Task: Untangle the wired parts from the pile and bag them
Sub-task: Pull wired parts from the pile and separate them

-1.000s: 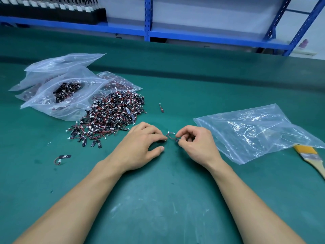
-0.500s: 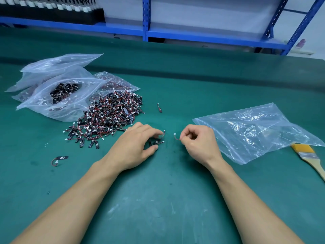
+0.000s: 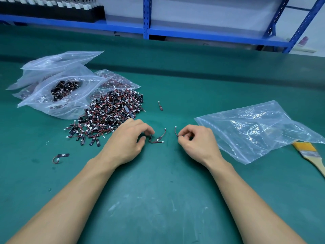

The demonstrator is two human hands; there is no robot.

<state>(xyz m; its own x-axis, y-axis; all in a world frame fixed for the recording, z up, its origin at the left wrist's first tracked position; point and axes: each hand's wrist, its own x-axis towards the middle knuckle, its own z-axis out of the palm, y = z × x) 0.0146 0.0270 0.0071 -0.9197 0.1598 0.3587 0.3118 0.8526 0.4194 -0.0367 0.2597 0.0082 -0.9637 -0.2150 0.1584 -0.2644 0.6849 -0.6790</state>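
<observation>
A pile of small black wired parts [image 3: 109, 115] with red wires and white plugs lies on the green mat, left of centre. My left hand [image 3: 128, 143] is curled just right of the pile and pinches a couple of tangled parts [image 3: 158, 138] against the mat. My right hand [image 3: 195, 141] pinches one wired part [image 3: 176, 132], whose white plug sticks up to the left of my fingers. An empty clear zip bag [image 3: 255, 131] lies flat to the right of my right hand.
Several clear bags [image 3: 58, 90], one holding parts, lie behind and left of the pile. Single loose parts lie at the far centre [image 3: 160, 106] and near left [image 3: 61, 156]. A yellow-handled brush [image 3: 309, 154] lies at the right edge. Blue shelving [image 3: 146, 20] stands beyond the mat.
My hands have pulled apart. The right hand now holds one part on its own, while the left keeps the remaining tangled parts down on the mat.
</observation>
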